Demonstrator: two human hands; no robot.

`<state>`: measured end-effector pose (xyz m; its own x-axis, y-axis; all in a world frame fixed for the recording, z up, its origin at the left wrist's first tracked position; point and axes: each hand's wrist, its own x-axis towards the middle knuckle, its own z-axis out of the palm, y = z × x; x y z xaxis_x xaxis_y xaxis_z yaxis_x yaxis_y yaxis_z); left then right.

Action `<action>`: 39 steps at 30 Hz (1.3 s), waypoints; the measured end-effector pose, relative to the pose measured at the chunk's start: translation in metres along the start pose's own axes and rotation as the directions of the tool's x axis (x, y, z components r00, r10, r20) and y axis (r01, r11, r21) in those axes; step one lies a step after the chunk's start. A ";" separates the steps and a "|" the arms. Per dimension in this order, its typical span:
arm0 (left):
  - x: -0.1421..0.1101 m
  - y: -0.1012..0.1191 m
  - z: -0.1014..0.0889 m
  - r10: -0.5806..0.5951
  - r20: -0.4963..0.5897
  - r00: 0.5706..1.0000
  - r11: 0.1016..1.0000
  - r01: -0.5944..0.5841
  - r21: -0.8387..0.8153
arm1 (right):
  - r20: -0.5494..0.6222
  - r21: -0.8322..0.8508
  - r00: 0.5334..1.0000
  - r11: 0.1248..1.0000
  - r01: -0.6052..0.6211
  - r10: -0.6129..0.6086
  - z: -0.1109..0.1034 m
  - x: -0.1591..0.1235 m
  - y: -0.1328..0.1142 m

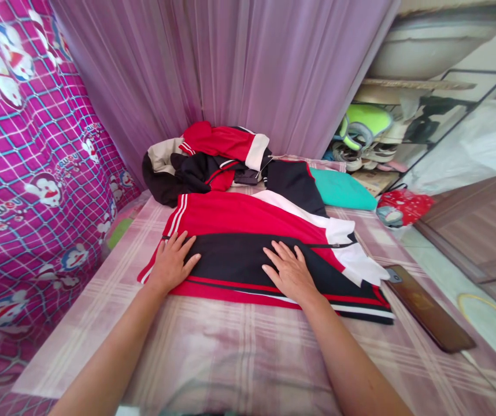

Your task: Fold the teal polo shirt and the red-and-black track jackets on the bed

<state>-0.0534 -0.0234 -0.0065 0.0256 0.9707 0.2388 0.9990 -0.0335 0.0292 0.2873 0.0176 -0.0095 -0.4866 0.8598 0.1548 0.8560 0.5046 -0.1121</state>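
A red, black and white zip-up jacket [226, 214] lies flat on the plaid cloth, its striped hem to the left and its white collar end to the right. One black sleeve [230, 254] is folded lengthwise over its near side. My left hand [172, 263] rests with spread fingers on the hem end of the jacket. Farther right, my right hand [291, 271] lies open on the black sleeve, fingers apart. Neither hand grips the fabric. Parts of the jacket under both palms are hidden.
Behind the jacket sits a heap of red, black and white clothes [217, 150], with a folded teal cloth [343, 189] at its right. A phone [432, 309] with a cable lies near the right edge. Purple curtains [239, 69] hang behind; a shoe rack [430, 115] stands back right.
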 end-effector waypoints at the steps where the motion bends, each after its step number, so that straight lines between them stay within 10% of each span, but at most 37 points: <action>1: 0.001 0.000 0.001 -0.007 0.007 1.000 1.000 0.007 -0.012 | -0.004 0.001 1.000 1.000 0.002 -0.002 0.001 0.000 0.000; 24: 0.012 0.000 -0.001 -0.023 0.081 0.996 0.996 0.016 0.083 | 0.064 0.004 0.987 0.989 -0.146 0.146 -0.015 -0.034 0.025; 34: -0.013 0.023 -0.008 0.119 -0.400 0.909 0.991 -0.136 -0.014 | -0.081 -0.049 0.937 0.937 -0.345 0.340 -0.018 -0.086 0.074; 39: -0.026 0.052 -0.001 0.202 -0.202 0.958 0.969 -0.225 -0.099 | -0.133 -0.035 0.926 0.932 -0.360 0.353 -0.013 -0.092 0.076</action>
<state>-0.0022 -0.0508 -0.0103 0.2189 0.8753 0.4311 0.9590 -0.2745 0.0703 0.3994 -0.0241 -0.0198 -0.1252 0.9640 0.2344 0.9793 0.1579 -0.1264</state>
